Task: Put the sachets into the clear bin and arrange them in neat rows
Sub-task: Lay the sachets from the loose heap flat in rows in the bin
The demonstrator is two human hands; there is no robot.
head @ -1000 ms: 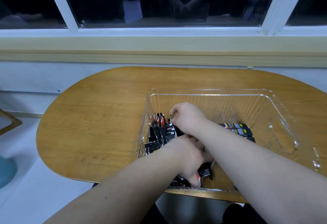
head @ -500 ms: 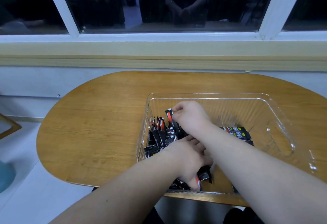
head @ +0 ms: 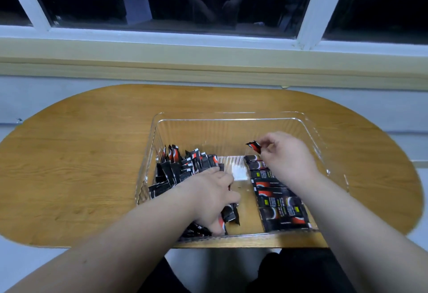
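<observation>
One sachet (head: pixel 254 147) is being pinched by its top edge between the thumb and fingertips of the right hand (head: pixel 287 160), and it is being held just above the far end of the flat row (head: pixel 280 200) that is being laid along the right side of the clear bin (head: pixel 231 115). On the bin's left side, the standing bundle (head: pixel 183 165) is being steadied by the left hand (head: pixel 213 197), whose fingers are curled round the nearest packets. For a tidy row, the sachet is probably best lowered flat, just beyond the last one, with its edges squared to its neighbour, while the bundle is being braced against toppling. All of it is being supported by the wooden table (head: pixel 81 153) below the window sill (head: pixel 208 54).
</observation>
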